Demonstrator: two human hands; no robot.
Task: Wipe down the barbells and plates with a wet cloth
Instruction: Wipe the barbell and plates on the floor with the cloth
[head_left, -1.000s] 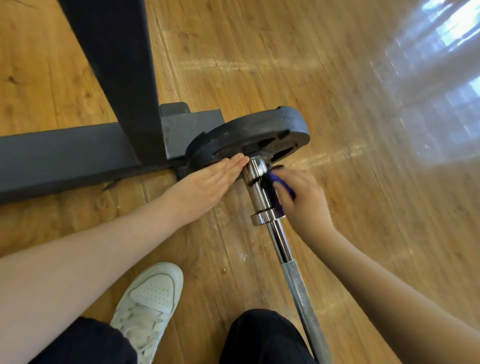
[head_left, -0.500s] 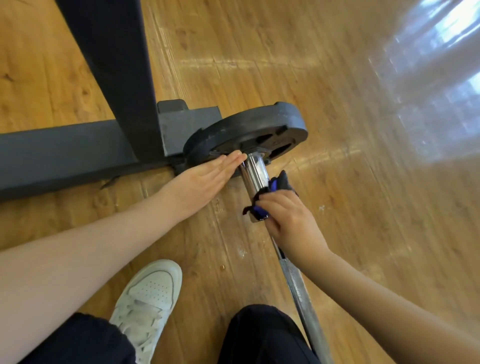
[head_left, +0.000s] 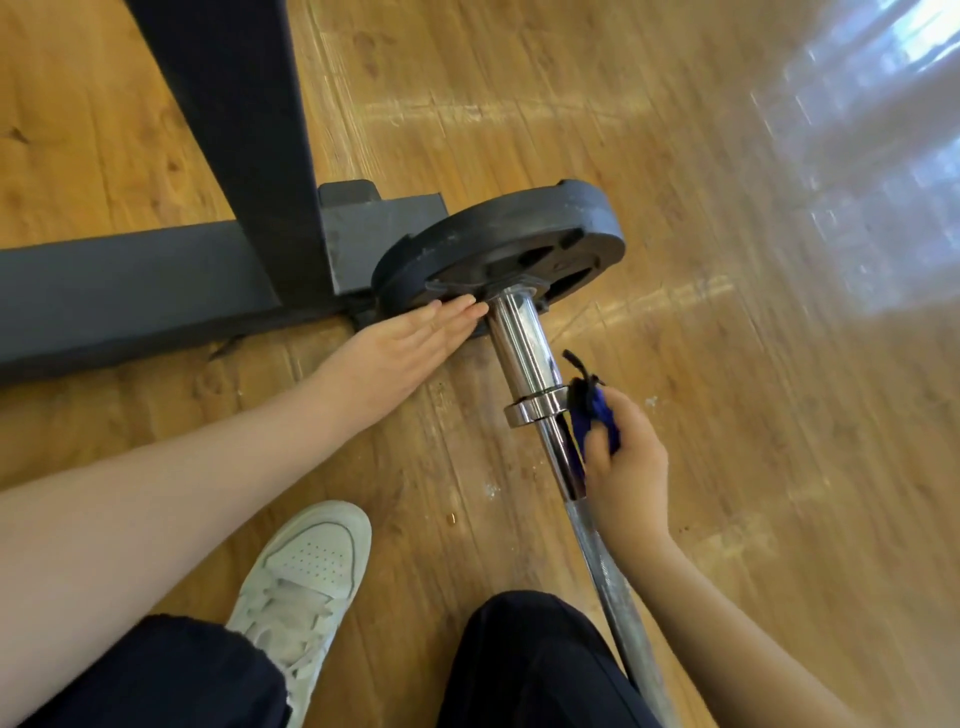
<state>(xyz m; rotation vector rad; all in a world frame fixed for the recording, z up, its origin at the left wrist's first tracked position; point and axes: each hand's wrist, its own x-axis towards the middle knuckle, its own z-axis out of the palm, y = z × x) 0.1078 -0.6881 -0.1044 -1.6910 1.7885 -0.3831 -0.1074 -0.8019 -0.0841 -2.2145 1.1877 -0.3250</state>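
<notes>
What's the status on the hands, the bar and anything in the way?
Left hand flat against the plate. Right hand grips the blue cloth beside the bar, at its collar. Rack frame close behind the plate.

**Colours around the barbell**

The cloth (head_left: 597, 415) in the right hand (head_left: 626, 475) is deep blue with black edging. Beside it the barbell (head_left: 524, 343) is shiny chrome, the plate (head_left: 498, 239) matte black, the frame (head_left: 130, 280) dark grey, the floor (head_left: 675, 260) honey-brown woodgrain, the shoe (head_left: 306, 577) white.
</notes>
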